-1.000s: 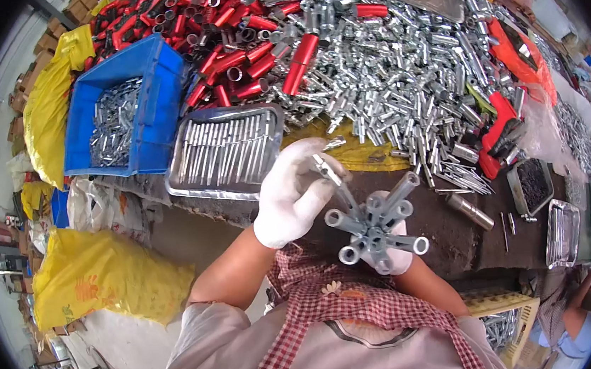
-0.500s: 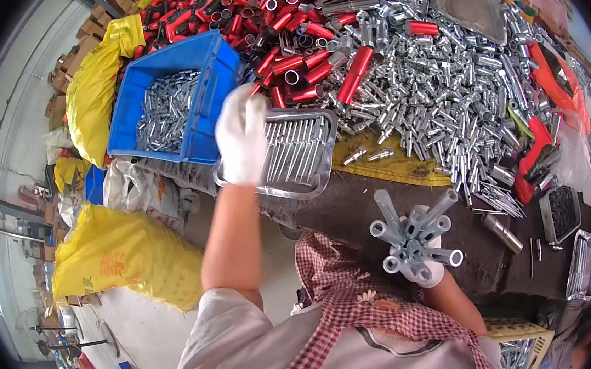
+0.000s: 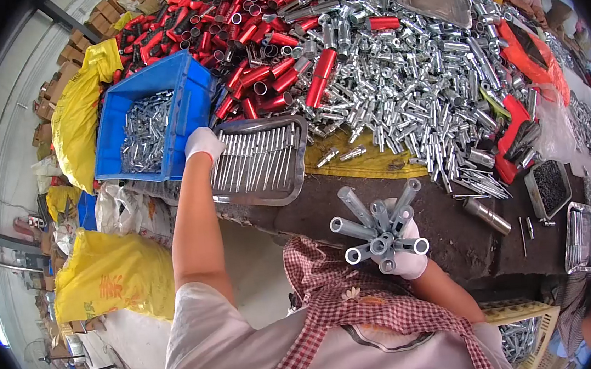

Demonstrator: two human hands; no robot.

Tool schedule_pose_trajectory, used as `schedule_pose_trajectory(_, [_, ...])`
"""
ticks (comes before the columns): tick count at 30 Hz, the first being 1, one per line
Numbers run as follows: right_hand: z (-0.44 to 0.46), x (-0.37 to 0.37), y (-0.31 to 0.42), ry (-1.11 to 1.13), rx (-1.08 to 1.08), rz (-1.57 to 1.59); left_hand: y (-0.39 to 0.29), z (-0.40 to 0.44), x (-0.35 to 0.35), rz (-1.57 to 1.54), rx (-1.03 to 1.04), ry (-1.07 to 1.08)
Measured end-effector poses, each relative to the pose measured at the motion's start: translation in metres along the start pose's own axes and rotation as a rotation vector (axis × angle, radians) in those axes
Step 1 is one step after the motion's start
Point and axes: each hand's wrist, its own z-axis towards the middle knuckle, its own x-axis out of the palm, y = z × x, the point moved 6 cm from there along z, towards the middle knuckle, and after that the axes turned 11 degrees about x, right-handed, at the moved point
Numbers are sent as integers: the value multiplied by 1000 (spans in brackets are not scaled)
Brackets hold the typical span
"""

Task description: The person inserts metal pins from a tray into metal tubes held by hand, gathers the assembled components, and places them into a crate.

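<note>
Clock: centred on the tube bundle, 12 being straight ahead of the wearer.
Right hand: gloved, fingers closed round the lower part of a fanned bundle of grey tubes, held above the bench.
Left hand: gloved, at 10 o'clock, arm outstretched, at the tray's near-bin edge; finger spread and any grip cannot be told.
Tray: 10 o'clock; slender metal rods laid side by side in a row.
Blue bin: 10 o'clock, beyond the tray; many small metal parts, jumbled.
Metal heap: 12 o'clock, large, unsorted.
Loose fittings: two, between 11 and 12, on yellow sheeting.
Red sleeves: 11 o'clock, piled.
Done, judged: rods aligned; tubes gathered in one hand.
Left, judged: heap and bin contents lie loose, so most parts look unhandled.
Tube filling: several near ends look hollow; whether anything sits deeper cannot be told.
Stage, judged: mid-work, neither hand at rest.
</note>
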Motion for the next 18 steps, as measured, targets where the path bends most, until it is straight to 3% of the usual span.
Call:
schedule_pose_trajectory(3, [5,-4,-8,39,-6,-64,-4,-16,-8,-102,35,-190])
schedule_pose_trajectory(5, [8,-9,-15,140,66,-23,-21,-35,-19,-850,193,-396])
schedule_pose_trajectory(6, [6,-7,-10,170,6,12,-35,-46,-20,-1111,241,-379])
schedule_pose_trajectory(7, [-7,9,12,52,-384,-675,-59,-64,-31,-1377,279,-359])
schedule_pose_trajectory(9, [-5,7,11,43,-396,-599,-87,-85,-40,-1591,453,-388])
schedule_pose_trajectory(10, [-3,7,8,40,-390,-608,-111,-104,-47,-1944,541,-341])
schedule_pose_trajectory(12, [8,-4,-5,63,-166,-56,-139,-132,-58,-2095,737,-346])
schedule_pose_trajectory(13, [9,-8,-6,59,-165,-63,-152,-146,-64,-2165,834,-351])
schedule_pose_trajectory(16, [3,-12,5,-94,-423,-675,-174,-176,-78,-2215,902,-405])
schedule_pose_trajectory(17, [2,-11,7,-90,-422,-683,-179,-178,-76,-2220,901,-414])
schedule_pose_trajectory(18, [-2,-6,13,-181,-529,-903,-182,-183,-77,-2179,966,-457])
